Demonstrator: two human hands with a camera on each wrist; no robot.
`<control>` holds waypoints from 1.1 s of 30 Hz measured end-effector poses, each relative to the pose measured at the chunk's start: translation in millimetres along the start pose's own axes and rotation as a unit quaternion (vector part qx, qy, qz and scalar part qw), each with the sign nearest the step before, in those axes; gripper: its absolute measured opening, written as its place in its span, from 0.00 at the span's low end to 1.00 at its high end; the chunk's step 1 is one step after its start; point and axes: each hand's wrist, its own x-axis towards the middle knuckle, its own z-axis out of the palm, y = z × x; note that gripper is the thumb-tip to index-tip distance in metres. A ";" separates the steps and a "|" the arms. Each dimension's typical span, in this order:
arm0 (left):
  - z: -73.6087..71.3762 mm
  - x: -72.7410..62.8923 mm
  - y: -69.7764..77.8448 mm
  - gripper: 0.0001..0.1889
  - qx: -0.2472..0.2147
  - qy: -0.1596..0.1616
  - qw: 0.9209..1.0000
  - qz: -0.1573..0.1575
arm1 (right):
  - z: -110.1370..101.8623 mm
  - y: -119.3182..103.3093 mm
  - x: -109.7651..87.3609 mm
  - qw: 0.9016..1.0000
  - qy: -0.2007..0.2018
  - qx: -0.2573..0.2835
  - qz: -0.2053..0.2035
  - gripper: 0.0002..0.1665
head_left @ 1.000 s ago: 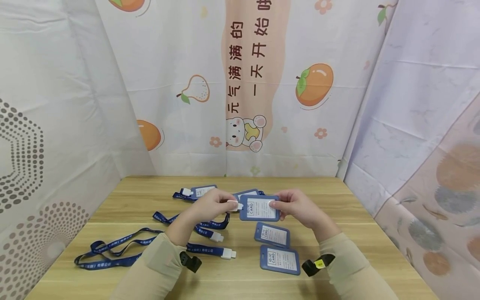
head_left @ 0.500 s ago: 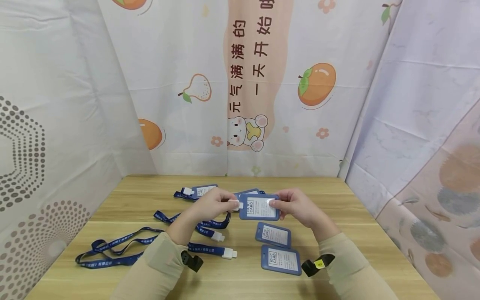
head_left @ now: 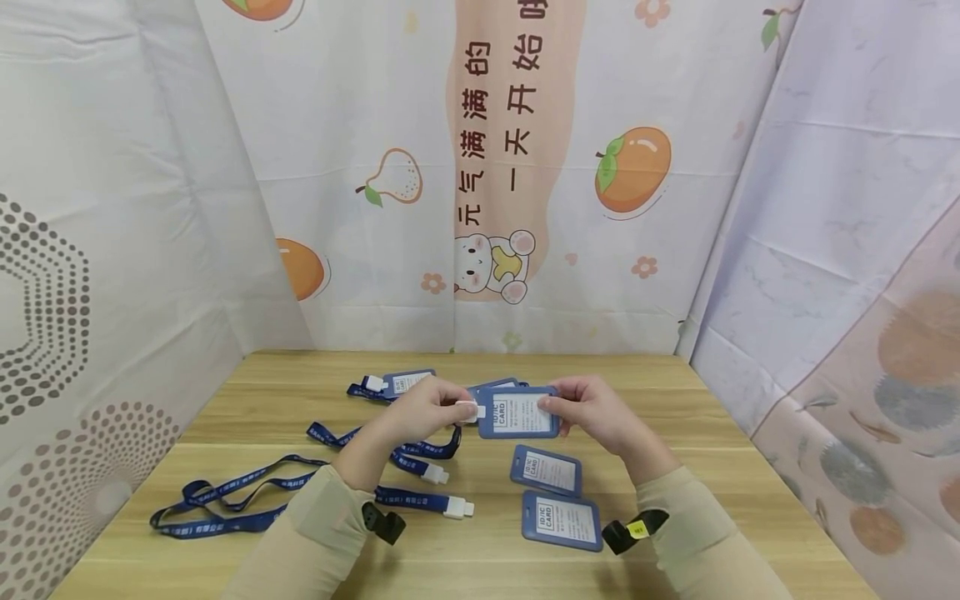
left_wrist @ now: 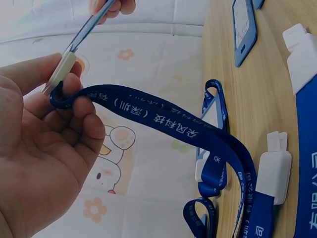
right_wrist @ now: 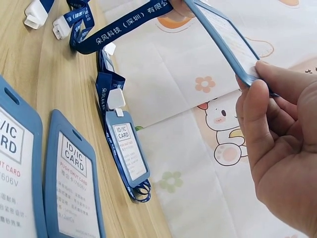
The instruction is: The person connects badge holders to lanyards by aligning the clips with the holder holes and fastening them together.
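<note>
Over the middle of the table, my right hand (head_left: pixel 597 414) pinches the far end of a blue badge holder (head_left: pixel 517 413) between thumb and fingers. My left hand (head_left: pixel 423 408) pinches the white clip (left_wrist: pixel 62 71) of a navy lanyard (left_wrist: pixel 143 111). In the left wrist view that clip meets the holder's slotted end, and the lanyard strap runs from my fingers down to the table. The right wrist view shows the held holder tilted, thumb (right_wrist: pixel 282 77) on its face and fingers behind. Both hands are raised above the table.
Two blue badge holders, a farther one (head_left: pixel 546 470) and a nearer one (head_left: pixel 561 521), lie right of centre. Loose navy lanyards (head_left: pixel 217 500) with white clips (head_left: pixel 455 507) lie on the left. At the back are a holder with lanyard (head_left: pixel 408 381) and another (right_wrist: pixel 129 148).
Both hands keep their pinch on the clip and the badge holder. Since a second ago, the clip and the holder's slotted end have come slightly closer together.
</note>
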 end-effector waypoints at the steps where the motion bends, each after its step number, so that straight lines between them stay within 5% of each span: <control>1: -0.1 0.0 0.3 0.13 -0.001 -0.001 1.000 0.001 | 0.1 -0.2 0.1 1.000 0.002 0.001 0.000 0.14; 14: -1.1 2.8 2.2 0.14 0.047 0.000 0.999 -0.012 | -2.6 -0.2 -1.6 1.000 -0.007 0.007 0.004 0.13; 33: -2.0 4.2 0.1 0.11 0.055 0.002 0.998 -0.018 | -5.1 1.6 -3.1 0.999 -0.021 0.014 0.027 0.14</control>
